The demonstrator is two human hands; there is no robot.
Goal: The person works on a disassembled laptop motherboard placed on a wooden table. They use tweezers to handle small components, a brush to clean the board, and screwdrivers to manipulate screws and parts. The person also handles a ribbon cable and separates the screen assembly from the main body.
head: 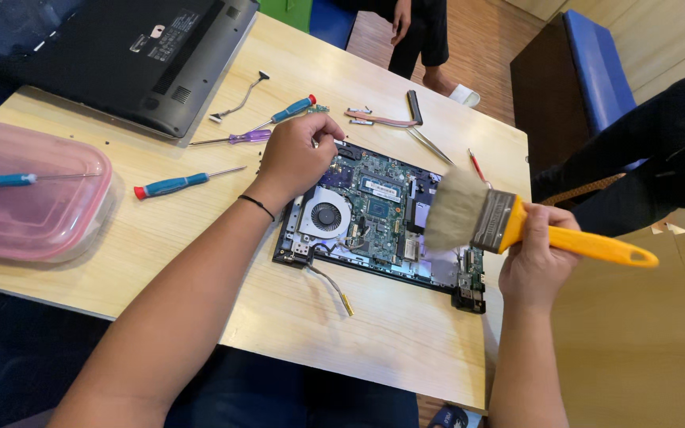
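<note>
An opened laptop base with a green circuit board (374, 214) and a round fan (326, 215) lies on the wooden table (382, 325). My left hand (296, 154) rests on the board's upper left corner, fingers curled against it. My right hand (534, 261) grips the yellow handle of a wide paintbrush (485, 219), whose pale bristles hover above the right part of the board.
Three screwdrivers (176, 185) lie left of the board, beside a black laptop cover (144, 55) and a pink lidded box (25, 198). Tweezers (431, 145) and loose cables (382, 119) lie behind the board. Another person (418, 36) stands beyond the table; a dark-sleeved arm (644, 158) reaches in at right.
</note>
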